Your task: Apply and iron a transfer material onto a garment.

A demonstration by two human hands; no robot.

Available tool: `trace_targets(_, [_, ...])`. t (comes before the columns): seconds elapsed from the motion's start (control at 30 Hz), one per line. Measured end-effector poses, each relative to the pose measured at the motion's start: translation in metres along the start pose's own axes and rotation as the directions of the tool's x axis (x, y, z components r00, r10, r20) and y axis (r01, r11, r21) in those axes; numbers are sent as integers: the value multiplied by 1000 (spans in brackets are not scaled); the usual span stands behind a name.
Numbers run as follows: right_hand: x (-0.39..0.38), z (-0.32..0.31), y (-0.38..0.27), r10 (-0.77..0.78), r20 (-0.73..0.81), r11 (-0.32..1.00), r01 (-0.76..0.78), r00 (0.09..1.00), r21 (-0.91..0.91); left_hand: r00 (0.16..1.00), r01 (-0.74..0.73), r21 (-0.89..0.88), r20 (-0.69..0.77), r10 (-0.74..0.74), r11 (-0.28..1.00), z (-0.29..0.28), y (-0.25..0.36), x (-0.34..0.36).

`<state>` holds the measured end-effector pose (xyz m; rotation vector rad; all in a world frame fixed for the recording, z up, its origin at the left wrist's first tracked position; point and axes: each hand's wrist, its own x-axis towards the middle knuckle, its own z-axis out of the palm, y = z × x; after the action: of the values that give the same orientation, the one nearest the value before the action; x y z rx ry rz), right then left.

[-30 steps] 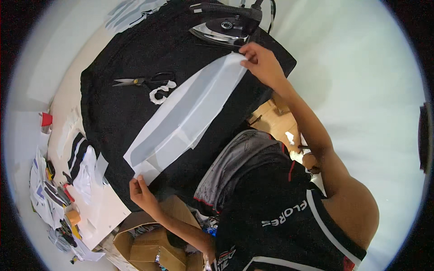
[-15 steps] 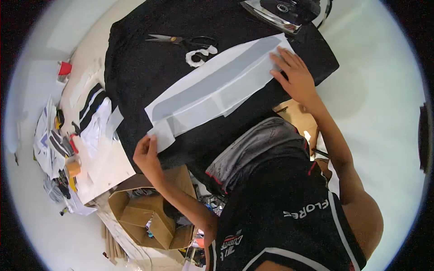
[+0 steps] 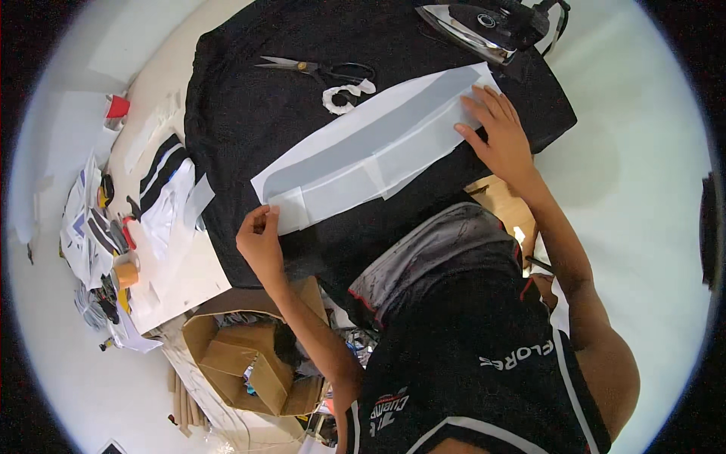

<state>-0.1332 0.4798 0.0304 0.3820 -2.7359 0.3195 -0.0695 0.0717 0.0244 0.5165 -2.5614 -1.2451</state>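
— Left hand (image 3: 261,240) is pinching the near-left corner of the long white paper strip (image 3: 378,147), thumb and fingers closed on its edge, isn't it?

— Yes, and the right hand (image 3: 499,136) is lying flat and open on the far end, palm pressing down rather than gripping. Between them the strip is lying stretched diagonally across the black fabric (image 3: 257,113), probably so it is staying smooth and straight.

— What is sitting around it?

— Scissors (image 3: 321,69) and a curled white scrap (image 3: 344,94) are resting just beyond the strip's upper edge, apart from it. An iron (image 3: 484,26) is standing at the fabric's far-right corner, near the right hand but not touching it.

— Any room for moving?

— Bare black cloth is showing above and to the left of the strip. Left of the fabric, paper pieces and tape rolls (image 3: 121,227) are crowding the table — and a cardboard box (image 3: 242,356) is sitting below, beside the left forearm.
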Motion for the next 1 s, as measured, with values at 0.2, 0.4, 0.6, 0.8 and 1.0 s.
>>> trace_targets(0.2, [74,-64,15,-102,-343,988,135,934,72,994,-23,-8,-103,22,1000,-21,-15,-4])
trace_targets(0.4, [169,-82,57,-177,-296,912,43,939,-408,975,-24,-80,-222,6,996,-35,-29,-23])
trace_targets(0.6, [211,-73,83,191,368,977,-139,910,-162,968,-40,-48,-249,26,998,-24,-39,-32])
trace_targets(0.8, [243,-60,99,200,602,904,-383,773,191,921,-21,-47,-388,1,999,-29,-46,-55])
trace_targets(1.0, [248,-48,108,176,704,777,-536,688,330,867,91,-38,-489,-98,995,-27,-28,-73])
